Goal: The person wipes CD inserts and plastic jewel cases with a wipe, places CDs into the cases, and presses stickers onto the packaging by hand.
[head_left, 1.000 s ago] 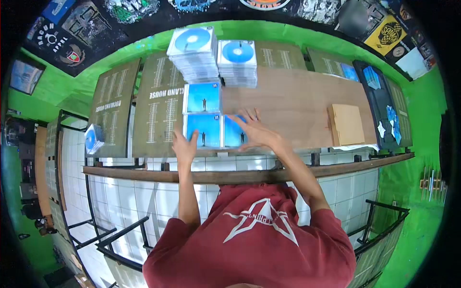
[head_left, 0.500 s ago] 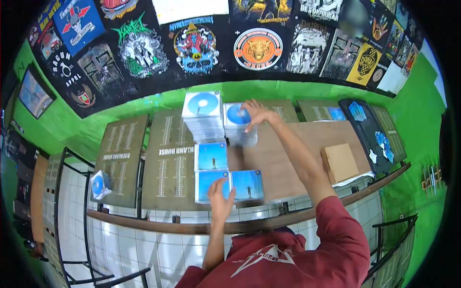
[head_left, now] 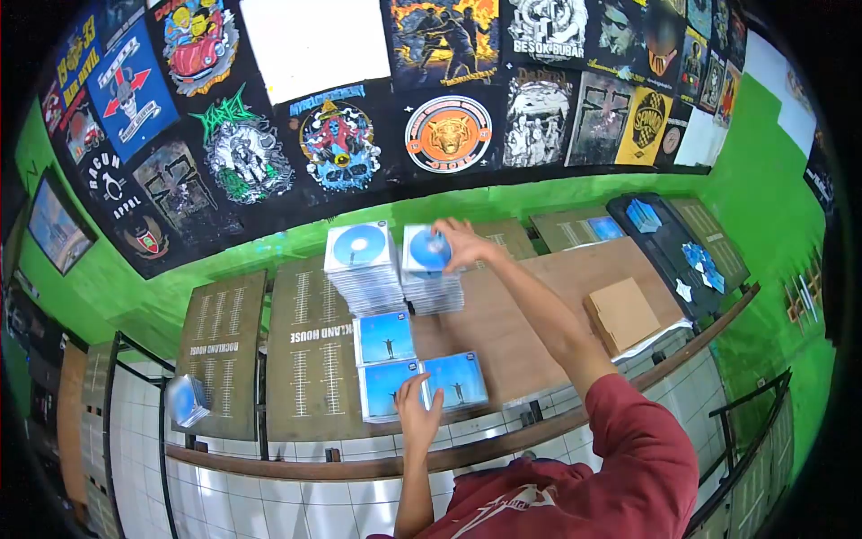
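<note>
clear plastic cases make up the shorter stack [head_left: 433,294], standing on the bench [head_left: 584,274] with a blue disc uppermost. the right hand [head_left: 464,244] reaches over it from four o'clock, thumb and fingers spread about the top case; whether they grip it, i cannot tell. slick faces could let the upper cases slide apart if the fingers catch more than one or push at a slant. just beside it at nine o'clock is the taller stack [head_left: 364,286], its sides a little uneven; a sideways nudge could lean it over.

at seven o'clock lie the upper blue case [head_left: 384,338] and, nearer the person, the lower blue case [head_left: 378,384]. the left hand [head_left: 418,418] rests at the latter's right edge, loosely open, thumb apart from fingers. the askew blue case [head_left: 456,381], at six o'clock, sits close to the bench's near edge, so a careless push from that thumb could send it over. farther out, between three and four o'clock, the cardboard box [head_left: 623,314] lies well apart from both stacks.
</note>
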A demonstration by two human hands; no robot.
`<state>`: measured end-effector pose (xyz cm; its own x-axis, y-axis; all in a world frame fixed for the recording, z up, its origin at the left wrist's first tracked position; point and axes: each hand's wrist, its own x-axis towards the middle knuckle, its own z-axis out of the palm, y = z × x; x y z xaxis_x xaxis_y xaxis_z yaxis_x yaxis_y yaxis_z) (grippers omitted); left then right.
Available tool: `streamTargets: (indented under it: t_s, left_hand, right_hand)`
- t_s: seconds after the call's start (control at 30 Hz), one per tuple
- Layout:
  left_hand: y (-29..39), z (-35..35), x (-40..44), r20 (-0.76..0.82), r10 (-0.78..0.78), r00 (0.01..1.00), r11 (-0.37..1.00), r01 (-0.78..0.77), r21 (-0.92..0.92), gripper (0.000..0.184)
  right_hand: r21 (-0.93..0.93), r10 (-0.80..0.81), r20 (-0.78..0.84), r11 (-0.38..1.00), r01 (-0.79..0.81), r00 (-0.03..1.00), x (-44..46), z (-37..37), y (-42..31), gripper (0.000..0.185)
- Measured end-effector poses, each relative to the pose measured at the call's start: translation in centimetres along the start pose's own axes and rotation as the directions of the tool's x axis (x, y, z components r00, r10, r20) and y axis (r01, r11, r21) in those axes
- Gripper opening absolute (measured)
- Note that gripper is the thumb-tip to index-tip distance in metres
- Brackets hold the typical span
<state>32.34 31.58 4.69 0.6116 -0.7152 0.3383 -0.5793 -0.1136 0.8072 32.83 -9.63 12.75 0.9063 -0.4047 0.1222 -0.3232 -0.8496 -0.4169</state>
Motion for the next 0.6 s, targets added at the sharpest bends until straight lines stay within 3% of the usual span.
streamTargets:
  t_s: [0.03, 0.1, 0.13, 0.2, 0.23, 0.3, 0.33, 0.37, 0.47, 0.57, 0.6]
  left_hand:
    - [0.2, 0.2, 0.2, 0.011, -0.002, 1.000, 1.000, 0.002, 0.003, 0.037]
    - [1.0, 1.4, 0.8, -0.027, 0.022, 0.999, 0.997, -0.024, -0.069, 0.038]
    - [2.0, 1.8, 1.4, 0.035, -0.019, 0.999, 0.994, 0.023, -0.104, 0.040]
    - [4.7, 3.6, 2.8, 0.064, -0.001, 0.998, 0.982, 0.013, -0.189, 0.046]
    - [6.4, 4.5, 3.8, 0.076, 0.024, 0.997, 0.963, -0.003, -0.269, 0.052]
    - [11.0, 6.7, 5.5, 0.106, 0.088, 0.991, 0.937, -0.046, -0.347, 0.063]
    - [12.7, 8.8, 6.2, 0.034, 0.177, 0.984, 0.911, -0.150, -0.384, 0.066]
    - [14.5, 11.1, 6.5, -0.039, 0.255, 0.966, 0.877, -0.248, -0.412, 0.069]
    - [19.6, 17.3, 6.7, 0.022, 0.217, 0.976, 0.893, -0.189, -0.409, 0.057]
    - [22.6, 23.4, 4.8, 0.073, 0.306, 0.949, 0.857, -0.242, -0.456, 0.041]
    - [24.2, 24.9, 4.0, 0.106, 0.247, 0.963, 0.835, -0.156, -0.528, 0.033]
  right_hand:
    - [0.007, 0.009, 0.000, 1.000, -0.009, 1.000, -1.5, -0.7, -0.9, 0.104]
    - [-0.122, -0.034, -0.384, 0.992, -0.014, 0.923, -5.6, -3.2, -3.7, 0.103]
    - [-0.116, -0.017, -0.379, 0.993, -0.030, 0.925, -7.9, -4.3, -4.8, 0.103]
    - [-0.054, 0.038, -0.589, 0.995, -0.087, 0.807, -12.4, -6.6, -6.8, 0.107]
    - [-0.046, 0.058, -0.596, 0.993, -0.106, 0.801, -14.6, -7.2, -7.5, 0.107]
    - [0.222, 0.220, -0.731, 0.972, -0.079, 0.646, -19.3, -7.8, -8.7, 0.109]
    - [0.363, 0.311, -0.730, 0.931, -0.040, 0.608, -21.6, -8.2, -9.2, 0.110]
    - [0.376, 0.338, -0.730, 0.924, -0.063, 0.594, -24.0, -8.8, -9.5, 0.110]
    - [0.450, 0.474, -0.731, 0.876, -0.175, 0.491, -30.8, -9.4, -8.8, 0.107]
    - [0.517, 0.585, -0.675, 0.810, -0.278, 0.450, -37.6, -11.5, -6.4, 0.102]
    - [0.573, 0.567, -0.685, 0.807, -0.142, 0.457, -39.6, -12.1, -4.6, 0.095]
